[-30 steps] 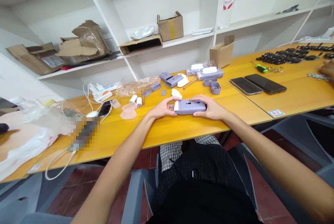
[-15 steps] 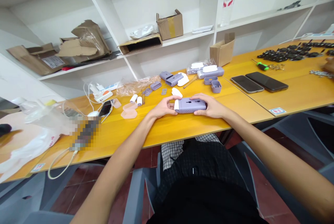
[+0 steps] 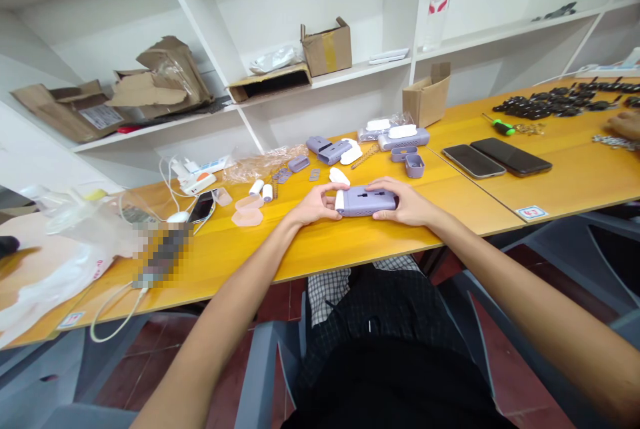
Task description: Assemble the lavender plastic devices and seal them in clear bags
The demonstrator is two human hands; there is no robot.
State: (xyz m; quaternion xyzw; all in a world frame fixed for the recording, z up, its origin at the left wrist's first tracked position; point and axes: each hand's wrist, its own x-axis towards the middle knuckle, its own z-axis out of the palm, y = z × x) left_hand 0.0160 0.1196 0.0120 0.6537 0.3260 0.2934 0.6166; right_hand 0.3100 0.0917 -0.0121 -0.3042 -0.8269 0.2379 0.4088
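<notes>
Left hand [image 3: 316,205] grasped white end cap [image 3: 341,201], right hand [image 3: 407,204] clasped opposite end of purple casing [image 3: 364,202], both over yellow table [image 3: 300,246].

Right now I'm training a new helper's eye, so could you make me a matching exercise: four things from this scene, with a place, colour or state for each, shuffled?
Things:
1. Nearest purple case
2. Screwdriver
3. Two phones
4. Water bottle

Places, colours, states:
A. Lying side by side
B. Standing upright on a shelf
C. Gripped by the left hand and the right hand
D. Green and black handle

Right pairs: 1-C, 2-D, 3-A, 4-B
</notes>
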